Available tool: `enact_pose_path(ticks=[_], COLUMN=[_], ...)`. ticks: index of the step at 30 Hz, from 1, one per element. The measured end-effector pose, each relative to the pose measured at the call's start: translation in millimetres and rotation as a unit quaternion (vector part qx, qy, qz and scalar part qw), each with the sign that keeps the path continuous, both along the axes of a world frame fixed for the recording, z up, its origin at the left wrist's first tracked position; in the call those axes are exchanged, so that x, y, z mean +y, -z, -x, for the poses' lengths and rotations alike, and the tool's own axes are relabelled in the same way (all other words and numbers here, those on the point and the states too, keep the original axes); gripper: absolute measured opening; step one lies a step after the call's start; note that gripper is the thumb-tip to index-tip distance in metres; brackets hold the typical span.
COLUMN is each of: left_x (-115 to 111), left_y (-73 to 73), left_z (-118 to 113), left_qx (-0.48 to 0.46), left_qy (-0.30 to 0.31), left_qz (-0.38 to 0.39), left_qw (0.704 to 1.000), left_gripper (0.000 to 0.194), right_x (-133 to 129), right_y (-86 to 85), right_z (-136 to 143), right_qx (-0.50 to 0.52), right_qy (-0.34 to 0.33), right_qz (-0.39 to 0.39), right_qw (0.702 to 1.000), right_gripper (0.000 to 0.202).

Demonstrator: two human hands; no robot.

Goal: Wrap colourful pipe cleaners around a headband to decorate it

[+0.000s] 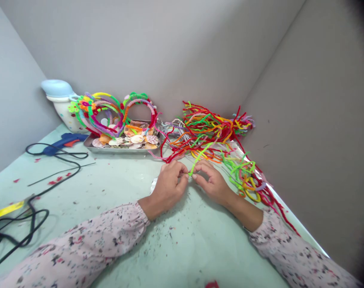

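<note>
A light green pipe cleaner (201,155) rises from between my fingertips, its lower end bent into a small knot-like bit. My left hand (169,186) pinches that lower end between thumb and forefinger. From the other side, my right hand (211,182) closes thumb and fingers on the same spot, and the fingertips of both hands nearly touch. Something silvery (153,185) shows beside my left hand, partly hidden by it. Behind the hands spreads a heap of red, orange, green and yellow pipe cleaners (205,126).
A metal tray (122,151) holds shells, with fuzzy colourful headbands (102,114) on it. Left of it are a blue glue gun (60,144), a white jar (66,114) and a black cord (34,204). Curled pipe cleaners (250,186) lie along the right edge; walls stand behind and right.
</note>
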State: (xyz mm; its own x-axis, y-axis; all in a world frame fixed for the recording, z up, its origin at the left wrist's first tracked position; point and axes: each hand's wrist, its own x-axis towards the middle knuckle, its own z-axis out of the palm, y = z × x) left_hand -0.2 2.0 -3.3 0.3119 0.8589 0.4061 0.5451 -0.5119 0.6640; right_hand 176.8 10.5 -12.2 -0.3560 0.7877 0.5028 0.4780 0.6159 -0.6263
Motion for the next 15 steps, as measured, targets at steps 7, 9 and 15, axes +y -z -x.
enact_pose_path(ticks=[7, 9, 15], left_x=[0.0, -0.3, -0.8], left_y=[-1.0, -1.3, -0.5], left_z=[0.3, 0.4, 0.7], left_qx=[0.000, 0.000, 0.004], left_qy=[-0.002, -0.002, -0.006], left_qz=[0.002, 0.002, 0.001], left_qw=[1.000, 1.000, 1.000], left_gripper=[0.007, 0.007, 0.007], right_x=[0.3, 0.6, 0.8], right_y=[-0.9, -1.0, 0.0], right_z=[0.2, 0.2, -0.2], right_qx=[0.014, 0.017, 0.021], right_qy=[-0.001, -0.006, -0.008], right_qz=[0.014, 0.018, 0.021], right_qw=[1.000, 1.000, 1.000], right_gripper=[0.001, 0.001, 0.002])
